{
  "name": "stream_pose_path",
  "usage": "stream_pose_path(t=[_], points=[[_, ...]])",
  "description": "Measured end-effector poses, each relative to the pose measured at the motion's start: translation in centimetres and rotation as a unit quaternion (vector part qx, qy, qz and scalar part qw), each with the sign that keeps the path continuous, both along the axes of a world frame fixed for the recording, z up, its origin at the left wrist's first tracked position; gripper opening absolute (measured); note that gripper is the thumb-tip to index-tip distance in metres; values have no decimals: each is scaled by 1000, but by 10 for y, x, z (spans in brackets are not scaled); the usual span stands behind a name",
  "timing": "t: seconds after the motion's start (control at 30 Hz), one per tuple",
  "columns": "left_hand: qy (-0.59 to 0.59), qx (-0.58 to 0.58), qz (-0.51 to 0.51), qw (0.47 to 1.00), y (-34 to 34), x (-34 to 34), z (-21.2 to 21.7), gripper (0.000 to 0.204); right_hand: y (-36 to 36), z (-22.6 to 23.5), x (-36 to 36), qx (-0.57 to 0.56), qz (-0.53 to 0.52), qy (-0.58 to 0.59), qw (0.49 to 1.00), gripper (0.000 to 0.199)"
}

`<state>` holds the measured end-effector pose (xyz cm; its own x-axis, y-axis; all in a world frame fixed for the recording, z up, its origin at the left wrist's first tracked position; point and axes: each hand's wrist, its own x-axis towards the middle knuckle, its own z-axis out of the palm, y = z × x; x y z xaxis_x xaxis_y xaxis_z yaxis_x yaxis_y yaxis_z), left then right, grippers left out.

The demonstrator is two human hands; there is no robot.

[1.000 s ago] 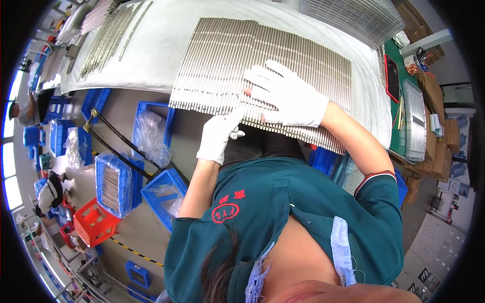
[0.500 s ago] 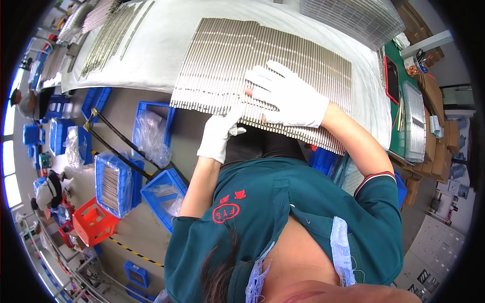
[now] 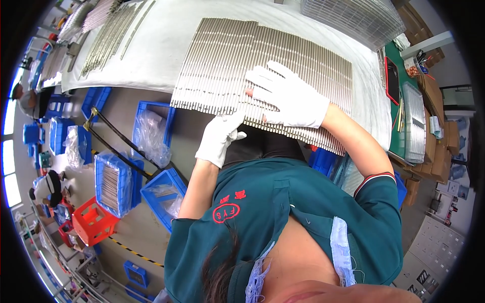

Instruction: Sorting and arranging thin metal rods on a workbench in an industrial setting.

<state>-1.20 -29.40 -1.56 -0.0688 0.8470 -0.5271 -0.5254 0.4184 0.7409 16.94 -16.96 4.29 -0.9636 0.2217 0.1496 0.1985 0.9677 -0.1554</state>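
Observation:
A wide row of thin silvery metal rods lies side by side on a white-covered table, their near ends at the edge by my body. My right hand, in a white glove with a bare fingertip showing, rests flat on the rods with its fingers spread. Beside the near rod ends is my gloved left hand. Its forefinger side touches the ends, the thumb stands apart below, and the other fingers are partly hidden. No rod is visibly lifted by either hand.
More rods lie at the table's far left. Clear plastic trays are stacked at the back right. A red-edged phone-like device sits on a green surface. Blue crates and a red stool stand on the floor to the left.
My left hand has shifted slightly along the near rod ends, and its thumb stands out a little more. My right hand stays in place on the rods.

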Motion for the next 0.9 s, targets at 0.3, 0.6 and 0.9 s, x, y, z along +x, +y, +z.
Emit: stream_pose_path(t=[0.3,0.6,0.9], points=[[27,3,64,998,11,4,4,20,-1,-2,1,2,3,-3,1000,57],[28,23,14,999,2,-5,-4,20,-1,-3,2,-9,-7,0,1000,58],[34,21,1,999,3,-5,-1,25,1,-2,-5,-1,-4,1,1000,60]])
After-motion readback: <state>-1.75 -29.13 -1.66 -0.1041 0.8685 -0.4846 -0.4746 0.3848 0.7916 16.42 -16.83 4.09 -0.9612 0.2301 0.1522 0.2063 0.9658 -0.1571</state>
